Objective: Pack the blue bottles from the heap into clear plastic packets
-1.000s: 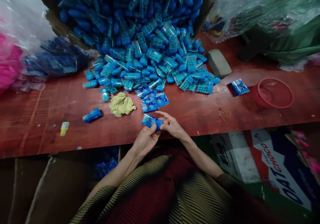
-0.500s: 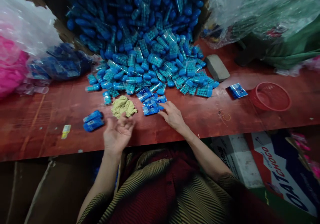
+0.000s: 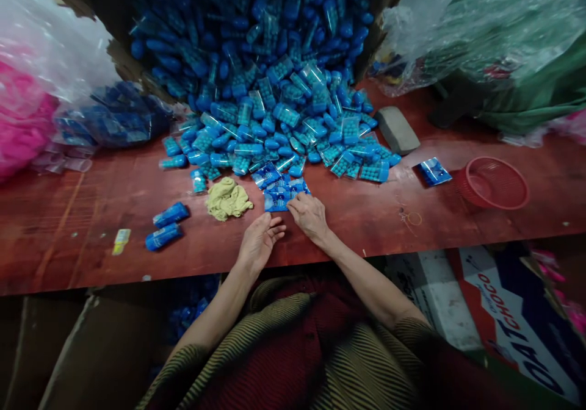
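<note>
My right hand (image 3: 310, 216) is at the near right edge of a small pile of flat blue printed sleeves (image 3: 276, 197), its thumb and fingertips pinched on one of them. Close to its left, just in front of the pile, is my left hand (image 3: 260, 239), holding nothing, fingers apart and palm turned inward. A crumpled yellow-green cloth (image 3: 227, 199) lies beyond the left hand. Two blue wrapped packs (image 3: 163, 237) rest farther left. Behind the sleeves spreads a big heap of clear containers (image 3: 284, 114) with blue caps and blue beads inside.
A torn carton (image 3: 389, 1) spills the heap onto the red table (image 3: 357, 224). To the right are a grey block (image 3: 397, 130), a blue printed packet (image 3: 433, 171) and a red basket (image 3: 494, 184). Plastic bags (image 3: 114, 114) stand left; a yellow-white tag (image 3: 121, 241) lies near the front.
My left hand has moved right, from beside the cloth to near my right hand. My right-hand fingers have drawn together at the sleeves. The nearer wrapped pack has shifted left, apart from the other.
</note>
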Available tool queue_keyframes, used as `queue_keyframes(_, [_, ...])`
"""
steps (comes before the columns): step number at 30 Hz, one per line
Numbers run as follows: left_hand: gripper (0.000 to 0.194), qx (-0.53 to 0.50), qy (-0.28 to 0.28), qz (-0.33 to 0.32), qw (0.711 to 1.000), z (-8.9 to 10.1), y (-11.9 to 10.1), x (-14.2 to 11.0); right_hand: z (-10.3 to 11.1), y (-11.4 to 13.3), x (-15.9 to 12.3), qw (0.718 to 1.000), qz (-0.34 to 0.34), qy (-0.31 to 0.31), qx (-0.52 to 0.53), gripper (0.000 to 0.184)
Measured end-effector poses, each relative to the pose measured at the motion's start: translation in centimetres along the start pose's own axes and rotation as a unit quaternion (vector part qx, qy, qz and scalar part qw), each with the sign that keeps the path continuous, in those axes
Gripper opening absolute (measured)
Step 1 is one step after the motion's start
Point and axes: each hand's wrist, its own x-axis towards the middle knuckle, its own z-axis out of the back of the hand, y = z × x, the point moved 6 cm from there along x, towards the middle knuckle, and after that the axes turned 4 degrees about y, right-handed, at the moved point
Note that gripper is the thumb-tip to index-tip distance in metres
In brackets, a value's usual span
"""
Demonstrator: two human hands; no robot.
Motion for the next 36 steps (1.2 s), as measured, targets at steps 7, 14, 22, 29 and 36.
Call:
queue_keyframes(7, [0.012, 0.019, -0.009, -0.003, 1.000, -1.0, 0.1, 0.3, 0.8, 0.4, 0.3, 0.999, 0.002, -0.029, 0.041, 0.028])
queue_keyframes(14, [0.014, 0.101, -0.024, -0.056, 0.993, -0.4, 0.4, -0.2, -0.4, 0.5, 2.3, 1.000, 0.018, -0.002, 0.007, 0.027])
queue_keyframes(22, [0.050, 0.621, -0.162, -0.419, 0.642, 1.6, -8.4, -1.6, 1.0, 5.3, 2.9, 0.993, 0.108, 0.016, -0.037, 0.041])
queue_keyframes(29, [0.035, 0.736, -0.094, -0.379, 0.553, 6.1, -9.5, 3.5, -2.2, 11.6, 7.5, 0.976, 0.188, 0.102, -0.034, 0.043])
queue_keyframes(36, [0.021, 0.669, -0.073, -0.437, 0.596, 6.5, -10.1, 3.8, -2.0, 10.3, 4.9, 0.973, 0.204, 0.100, 0.038, 0.026])
